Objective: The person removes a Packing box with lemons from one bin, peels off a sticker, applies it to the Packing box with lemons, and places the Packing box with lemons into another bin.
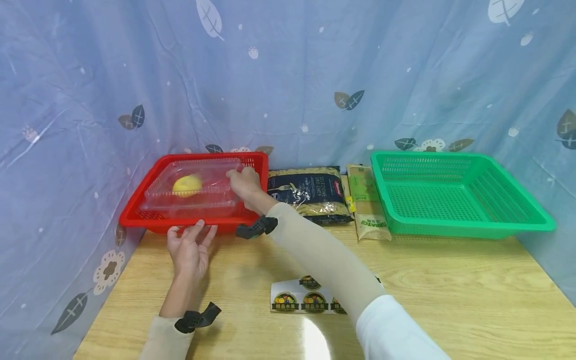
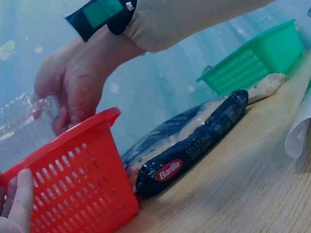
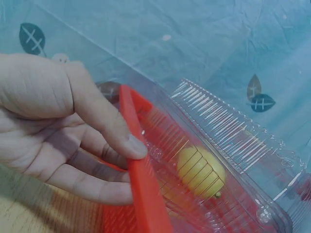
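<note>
A red plastic basket (image 1: 193, 221) stands at the table's left. In it sits a clear plastic box (image 1: 189, 200) with ribbed walls; a yellow lemon (image 3: 201, 170) shows through the plastic. My left hand (image 1: 189, 252) grips the basket's front rim, its thumb (image 3: 136, 145) on the rim and the other fingers curled at the outer side. At the basket's right end, my right hand (image 1: 246, 185) holds the edge of the clear box, fingers bent over it. In the left wrist view the right hand (image 2: 77, 82) appears above the rim; its fingertips are partly hidden.
Right of the red basket lie a Barilla pasta bag (image 1: 310, 192) and a slim tan-and-green packet (image 1: 366, 200). A green basket (image 1: 454, 222) stands farther right. A sheet of round fruit stickers (image 1: 299, 302) lies on the wooden table under my right arm. A blue curtain (image 1: 297, 75) hangs behind.
</note>
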The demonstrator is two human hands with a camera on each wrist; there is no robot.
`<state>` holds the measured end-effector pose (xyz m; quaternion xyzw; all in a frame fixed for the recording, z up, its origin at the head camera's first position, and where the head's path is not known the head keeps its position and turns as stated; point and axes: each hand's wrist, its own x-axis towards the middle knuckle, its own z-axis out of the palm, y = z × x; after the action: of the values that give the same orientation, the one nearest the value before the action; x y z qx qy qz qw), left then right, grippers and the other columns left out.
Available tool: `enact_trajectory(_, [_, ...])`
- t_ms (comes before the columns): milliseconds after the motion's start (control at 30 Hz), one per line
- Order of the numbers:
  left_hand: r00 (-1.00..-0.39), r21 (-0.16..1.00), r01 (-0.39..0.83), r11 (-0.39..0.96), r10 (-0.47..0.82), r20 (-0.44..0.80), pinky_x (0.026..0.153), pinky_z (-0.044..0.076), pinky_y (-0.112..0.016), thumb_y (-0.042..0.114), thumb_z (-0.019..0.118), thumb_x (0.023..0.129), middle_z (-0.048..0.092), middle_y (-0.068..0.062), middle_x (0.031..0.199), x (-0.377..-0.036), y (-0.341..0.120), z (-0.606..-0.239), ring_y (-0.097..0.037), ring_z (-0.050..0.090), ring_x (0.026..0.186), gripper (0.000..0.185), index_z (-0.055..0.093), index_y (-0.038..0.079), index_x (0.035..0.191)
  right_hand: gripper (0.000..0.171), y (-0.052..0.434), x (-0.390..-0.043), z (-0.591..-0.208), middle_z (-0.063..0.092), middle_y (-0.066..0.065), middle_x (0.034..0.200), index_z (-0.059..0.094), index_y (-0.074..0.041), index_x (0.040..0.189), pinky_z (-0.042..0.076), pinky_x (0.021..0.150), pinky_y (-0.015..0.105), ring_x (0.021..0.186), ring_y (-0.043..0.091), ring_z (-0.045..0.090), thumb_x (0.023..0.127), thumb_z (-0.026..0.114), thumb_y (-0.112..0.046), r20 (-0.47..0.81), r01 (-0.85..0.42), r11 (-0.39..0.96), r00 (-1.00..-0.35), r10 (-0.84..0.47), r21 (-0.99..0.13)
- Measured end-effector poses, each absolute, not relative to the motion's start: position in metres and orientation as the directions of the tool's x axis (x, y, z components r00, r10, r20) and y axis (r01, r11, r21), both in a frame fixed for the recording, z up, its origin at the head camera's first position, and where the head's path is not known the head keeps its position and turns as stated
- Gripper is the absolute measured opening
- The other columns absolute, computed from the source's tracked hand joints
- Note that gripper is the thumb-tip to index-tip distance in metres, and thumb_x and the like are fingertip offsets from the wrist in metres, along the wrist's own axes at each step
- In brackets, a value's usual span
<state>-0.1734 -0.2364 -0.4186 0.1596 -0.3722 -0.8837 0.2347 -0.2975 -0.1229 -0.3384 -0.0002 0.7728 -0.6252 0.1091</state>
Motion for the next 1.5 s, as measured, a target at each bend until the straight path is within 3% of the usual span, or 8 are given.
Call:
enact_trajectory(300, [-0.838,0.718,0.269,-0.642,-0.523,-0.154,0.086,0.059,-0.039,0.002,0.069,0.094,0.055,-0.009,0.113,-0.175,-0.236,-0.416,-0.022,0.067,0.098,0.038,0.041,0.013,0.117,0.027,-0.105,-0.295,-0.328,0.064,0.001,0.101,0.057,-0.014,0.116,0.060,0.073,0.036,0.089,0.022,0.064,0.097,0.065,-0.032,-0.168,0.142,0.174,-0.976,-0.140,-0.974])
enact_trajectory(533, [-0.839,0.707,0.263,-0.656,-0.518,-0.168,0.086,0.058,-0.040,0.002,0.071,0.093,0.049,-0.009,0.124,-0.173,-0.236,-0.414,-0.023,0.065,0.102,0.043,0.039,0.013,0.120,0.025,-0.091,-0.291,-0.316,0.064,0.002,0.102,0.057,-0.013,0.114,0.059,0.072,0.034,0.088,0.021,0.064,0.098,0.063,-0.032,-0.136,0.119,0.117,-0.979,-0.152,-0.986])
enact_trajectory(767, [-0.839,0.690,0.275,-0.669,-0.517,-0.167,0.086,0.059,-0.041,0.000,0.066,0.095,0.049,-0.008,0.123,-0.173,-0.235,-0.415,-0.022,0.066,0.094,0.038,0.038,0.014,0.117,0.026,-0.068,-0.290,-0.305,0.065,0.008,0.092,0.058,-0.006,0.114,0.058,0.061,0.030,0.072,0.019,0.066,0.099,0.060,-0.027,-0.074,0.075,0.002,-0.977,-0.202,-0.997])
enact_trajectory(967, [-0.848,0.700,0.281,-0.657,-0.512,-0.140,0.090,0.057,-0.042,0.002,0.067,0.096,0.049,-0.010,0.129,-0.173,-0.233,-0.414,-0.023,0.063,0.099,0.041,0.038,0.014,0.123,0.029,-0.039,-0.287,-0.295,0.070,0.010,0.098,0.058,-0.006,0.123,0.061,0.064,0.034,0.077,0.021,0.070,0.101,0.058,-0.025,-0.067,0.088,-0.076,-0.967,-0.245,-0.993])
enact_trajectory(1067, [-0.850,0.704,0.276,-0.654,-0.508,-0.139,0.091,0.057,-0.042,0.002,0.068,0.095,0.048,-0.011,0.133,-0.172,-0.232,-0.415,-0.024,0.062,0.101,0.045,0.038,0.014,0.126,0.043,-0.022,-0.284,-0.294,0.063,0.005,0.081,0.050,-0.002,0.136,0.054,0.053,0.028,0.060,0.016,0.060,0.101,0.060,-0.025,-0.075,0.096,-0.078,-0.969,-0.237,-0.992])
enact_trajectory(1233, [-0.847,0.687,0.286,-0.668,-0.511,-0.144,0.088,0.059,-0.042,0.001,0.070,0.093,0.054,-0.010,0.122,-0.173,-0.232,-0.415,-0.023,0.066,0.093,0.047,0.037,0.012,0.125,0.061,0.003,-0.279,-0.294,0.031,-0.004,0.056,0.039,-0.003,0.149,0.030,0.044,0.027,0.043,0.012,0.028,0.099,0.063,-0.026,-0.065,0.085,-0.082,-0.974,-0.218,-0.993])
enact_trajectory(1367, [-0.841,0.669,0.301,-0.680,-0.520,-0.150,0.084,0.060,-0.042,-0.002,0.069,0.093,0.057,-0.010,0.115,-0.173,-0.231,-0.414,-0.023,0.068,0.086,0.044,0.037,0.010,0.121,0.060,0.017,-0.276,-0.292,0.030,-0.005,0.057,0.040,-0.003,0.150,0.030,0.043,0.025,0.042,0.010,0.027,0.099,0.063,-0.024,-0.060,0.081,-0.093,-0.974,-0.217,-0.992])
enact_trajectory(1500, [-0.836,0.679,0.304,-0.668,-0.529,-0.147,0.085,0.060,-0.042,-0.001,0.070,0.093,0.053,-0.010,0.122,-0.174,-0.230,-0.414,-0.023,0.067,0.090,0.046,0.037,0.012,0.122,0.066,0.030,-0.273,-0.292,0.046,-0.005,0.077,0.035,-0.004,0.155,0.029,0.042,0.023,0.043,0.008,0.027,0.098,0.064,-0.023,-0.057,0.077,-0.089,-0.976,-0.209,-0.993])
